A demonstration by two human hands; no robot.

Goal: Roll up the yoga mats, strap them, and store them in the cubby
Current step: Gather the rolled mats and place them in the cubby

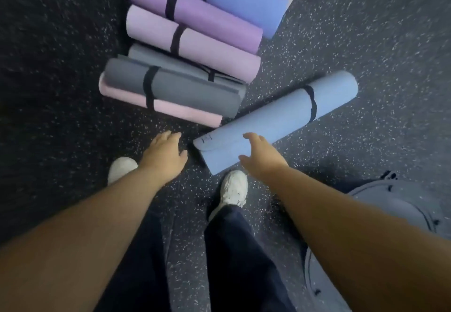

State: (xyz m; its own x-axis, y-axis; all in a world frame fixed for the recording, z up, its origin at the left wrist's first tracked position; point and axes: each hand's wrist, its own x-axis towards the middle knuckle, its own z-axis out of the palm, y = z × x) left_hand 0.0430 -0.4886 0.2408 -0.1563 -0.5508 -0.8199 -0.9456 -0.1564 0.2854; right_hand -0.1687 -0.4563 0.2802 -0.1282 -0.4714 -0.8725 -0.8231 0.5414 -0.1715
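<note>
The light blue mat (275, 122) lay rolled into a smooth foam cylinder on the dark speckled rubber floor (366, 30), bound near its far end by a thin black strap (312, 102). Its long axis ran on a diagonal, the near end by the person's right shoe (233, 189), the far end pointing up and to the right. Its loose flap edge showed at the near end.

The right hand (262, 156) hovered over that near end with fingers spread and relaxed, holding nothing; whether it touched the foam could not be told. The left hand (164, 151), equally slack and empty, hung just left of the mat's near end.

Beyond the mat, a row of strapped rolls (192, 43) lay side by side in lilac, purple, grey, pink and blue, the nearest almost touching it. Bare floor opened to the mat's right.
</note>
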